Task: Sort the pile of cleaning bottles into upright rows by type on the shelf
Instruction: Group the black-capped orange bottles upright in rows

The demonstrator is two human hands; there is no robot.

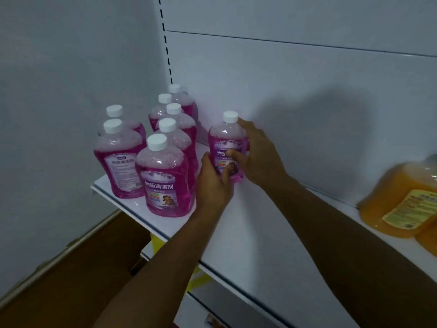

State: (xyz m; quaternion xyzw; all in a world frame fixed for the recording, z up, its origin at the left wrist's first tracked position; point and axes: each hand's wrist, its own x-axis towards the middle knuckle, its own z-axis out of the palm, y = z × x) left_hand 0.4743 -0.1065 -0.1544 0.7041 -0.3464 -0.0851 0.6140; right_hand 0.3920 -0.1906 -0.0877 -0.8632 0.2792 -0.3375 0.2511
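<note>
Standing upright at the left end of the white shelf [248,223], approx. 9 o'clock in the view, is a group of seven pink floor-cleaner bottles [163,176] with white screw caps, packed close in two rows that run from front edge to back panel. The left row has two bottles, the right row five; the front bottle of the right row shows a purple label w/ Chinese text.

Just right of this group, near center, one more pink floor-cleaner bottle [228,143] stands upright on the shelf, a bit apart from the rows, towards 12 o'clock from the hands. The left hand [212,183] holds its lower left side, thumb across the front of the label and fingers curled to the bottle. The right hand [257,155] grips it from the right, thumb on the label and the other fingers wrapped behind the shoulder, one fingertip close to the cap. Both forearms come in from approx. 5–6 o'clock.

At 3 o'clock, well apart from the pink ones, an orange detergent jug [399,200] w/ yellow label lies tilted at the right edge of the view, partly cut off.
</note>
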